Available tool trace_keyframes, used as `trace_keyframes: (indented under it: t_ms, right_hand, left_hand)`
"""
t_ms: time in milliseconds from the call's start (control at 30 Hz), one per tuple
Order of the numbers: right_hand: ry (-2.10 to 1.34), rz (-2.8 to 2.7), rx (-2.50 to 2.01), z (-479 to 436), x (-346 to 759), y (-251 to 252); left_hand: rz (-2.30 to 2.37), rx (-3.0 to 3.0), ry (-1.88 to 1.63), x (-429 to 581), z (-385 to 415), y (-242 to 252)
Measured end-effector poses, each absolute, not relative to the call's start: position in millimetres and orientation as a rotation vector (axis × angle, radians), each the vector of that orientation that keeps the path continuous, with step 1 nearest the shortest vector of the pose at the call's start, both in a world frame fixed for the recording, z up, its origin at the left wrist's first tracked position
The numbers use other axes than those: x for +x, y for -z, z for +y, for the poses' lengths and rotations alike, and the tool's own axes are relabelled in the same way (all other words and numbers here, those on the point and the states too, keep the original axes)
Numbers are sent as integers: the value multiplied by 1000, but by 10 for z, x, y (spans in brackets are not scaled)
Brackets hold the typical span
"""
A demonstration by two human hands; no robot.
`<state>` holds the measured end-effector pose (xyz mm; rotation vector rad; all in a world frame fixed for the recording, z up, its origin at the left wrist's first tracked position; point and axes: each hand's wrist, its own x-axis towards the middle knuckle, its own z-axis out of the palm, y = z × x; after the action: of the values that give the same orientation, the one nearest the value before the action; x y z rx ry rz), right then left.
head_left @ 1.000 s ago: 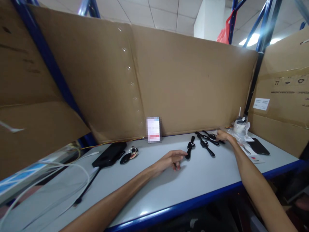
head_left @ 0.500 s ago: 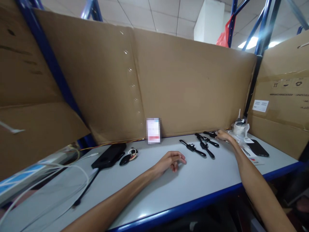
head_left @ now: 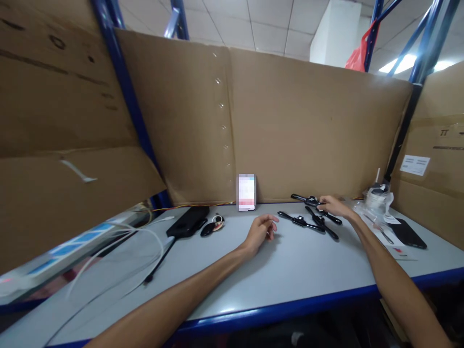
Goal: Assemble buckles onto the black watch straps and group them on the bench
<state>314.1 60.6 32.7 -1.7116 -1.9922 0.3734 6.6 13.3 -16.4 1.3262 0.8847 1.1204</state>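
Observation:
My right hand [head_left: 332,206] is at the back right of the table, its fingers closed on a black spokeshave [head_left: 305,198]. The held tool's left handle points toward the cardboard wall. Beneath and beside it, another spokeshave [head_left: 335,220] is partly covered by the hand and the held one. Two more black spokeshaves lie nearer, one slanting at the left [head_left: 300,221] and one beside it [head_left: 321,222]. My left hand [head_left: 261,231] rests over the tabletop left of these tools, fingers loosely bent and apart, holding nothing.
A phone with a blurred screen [head_left: 246,192] leans on the cardboard wall [head_left: 290,121]. Left are a black device [head_left: 188,222], keys [head_left: 212,226], white cables and a power strip [head_left: 79,241]. Right stand a plastic-wrapped cup [head_left: 377,198] and a dark phone [head_left: 409,233]. A blue edge [head_left: 290,304] runs along the front.
My right hand has drawn the held spokeshave leftward, over the one lying beside it. My left hand stays near the same place, still empty. The camera view has turned left.

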Motion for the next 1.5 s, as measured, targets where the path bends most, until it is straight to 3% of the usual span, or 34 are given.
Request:
trace_keyframes:
  t_ms: [133, 267, 567, 800, 967, 1167, 1333, 1500]
  right_hand:
    - [-687, -2256, -1425, 420, 2757, -288]
    - [-818, -2369, -1492, 335, 2566, -242]
    - [-899, -2321, -1967, 398, 3012, -350]
    - [-612, -2203, -2242, 452, 3284, -394]
    - [-653, -2268, -2045, 386, 3120, -395]
    - [-933, -2472, -1683, 253, 2741, -350]
    - [-824, -2495, -1597, 265, 2585, -225]
    - [-526, -2563, -1513, 286, 2535, -198]
  left_hand:
    - [922, 1272, -1282, 15, 197, 147]
    - [916, 1273, -1218, 47, 174, 160]
    - [887, 1313, -1104, 100, 139, 173]
    - [898, 1320, -1086, 93, 176, 202]
    - [1006, 1464, -1147, 80, 198, 199]
    - [1243, 2219, -1164, 37, 151, 187]
    - [1227, 2577, -766, 69, 106, 227]
    - [1246, 2615, -680, 77, 80, 208]
